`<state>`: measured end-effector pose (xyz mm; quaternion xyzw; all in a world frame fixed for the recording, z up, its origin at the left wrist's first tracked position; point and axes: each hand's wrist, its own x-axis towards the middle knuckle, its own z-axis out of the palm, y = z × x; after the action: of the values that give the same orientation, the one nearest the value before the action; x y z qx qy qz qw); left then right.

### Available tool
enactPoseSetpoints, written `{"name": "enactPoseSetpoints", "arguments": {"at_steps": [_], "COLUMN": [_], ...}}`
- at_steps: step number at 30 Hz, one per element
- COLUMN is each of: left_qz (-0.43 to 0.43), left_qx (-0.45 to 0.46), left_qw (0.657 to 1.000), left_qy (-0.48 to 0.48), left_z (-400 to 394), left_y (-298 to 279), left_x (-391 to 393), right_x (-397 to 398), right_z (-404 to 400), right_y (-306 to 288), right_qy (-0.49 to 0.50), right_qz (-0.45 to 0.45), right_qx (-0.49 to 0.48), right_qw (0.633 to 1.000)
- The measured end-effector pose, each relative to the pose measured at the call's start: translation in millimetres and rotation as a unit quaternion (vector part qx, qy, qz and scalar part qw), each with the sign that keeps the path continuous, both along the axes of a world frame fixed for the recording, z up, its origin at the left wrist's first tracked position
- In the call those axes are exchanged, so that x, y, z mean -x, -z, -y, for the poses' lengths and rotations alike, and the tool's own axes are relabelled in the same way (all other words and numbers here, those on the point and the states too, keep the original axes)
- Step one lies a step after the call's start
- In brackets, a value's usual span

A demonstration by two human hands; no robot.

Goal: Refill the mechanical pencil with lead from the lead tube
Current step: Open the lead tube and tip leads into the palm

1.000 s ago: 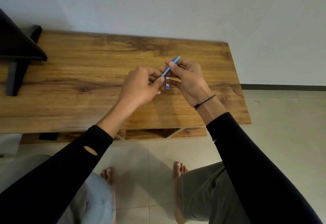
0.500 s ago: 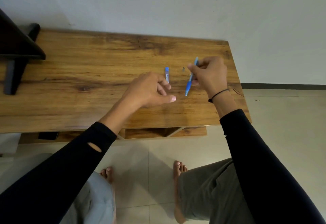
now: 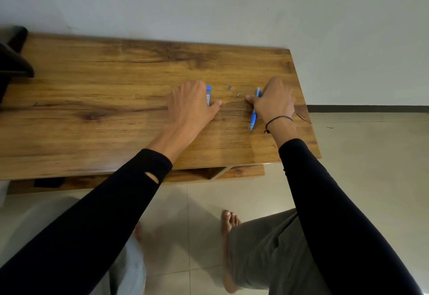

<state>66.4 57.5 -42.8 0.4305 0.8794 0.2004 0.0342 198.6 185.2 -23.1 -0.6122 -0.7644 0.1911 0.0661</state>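
Wooden table (image 3: 92,81) now carries the work — a second ago both hands met in the air around the pencil; now they have parted and dropped to the surface. The right hand (image 3: 274,102) presses the blue mechanical pencil (image 3: 253,118) down, fingers curled over its upper half, tip pointing toward the person. The left hand (image 3: 190,104) covers the lead tube (image 3: 208,95), fingers loosely bent; whether it grips yet I cannot tell. Two small loose parts (image 3: 229,87) lie between the hands — likely the pencil's cap pieces, so loading lead comes next.
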Motion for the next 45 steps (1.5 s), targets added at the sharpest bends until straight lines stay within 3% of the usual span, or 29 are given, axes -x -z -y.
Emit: {"name": "enactPoseSetpoints", "arguments": {"at_steps": [6,9,12,16,28,38,45], "left_qz": [0.005,0.013,-0.007,-0.029,-0.056,-0.046,-0.002], "left_qx": [0.022,0.0,-0.034,-0.046,-0.082,-0.038,-0.067], "left_qw": [1.0,1.0,0.999,0.997,0.988,0.992,0.993], "left_qy": [-0.018,-0.012,0.008,0.059,0.12,0.114,0.099], "left_z": [6,16,25,39,58,63,62], "left_y": [-8,-15,-24,-32,-28,-29,-35], "left_x": [5,8,9,12,31,37,40], "right_x": [-2,6,21,32,36,41,46], "right_z": [-1,5,21,36,40,38,49], "right_y": [-10,-24,-30,-28,-30,-19,-5], "right_qy": [0.009,-0.023,-0.088,-0.112,-0.084,-0.011,-0.117], "right_qz": [-0.01,-0.135,-0.256,-0.279,-0.329,-0.295,0.004], "right_qx": [-0.041,-0.059,0.08,0.236,0.341,0.269,0.154], "right_qw": [0.999,0.989,0.959,0.924,0.876,0.917,0.981]}}
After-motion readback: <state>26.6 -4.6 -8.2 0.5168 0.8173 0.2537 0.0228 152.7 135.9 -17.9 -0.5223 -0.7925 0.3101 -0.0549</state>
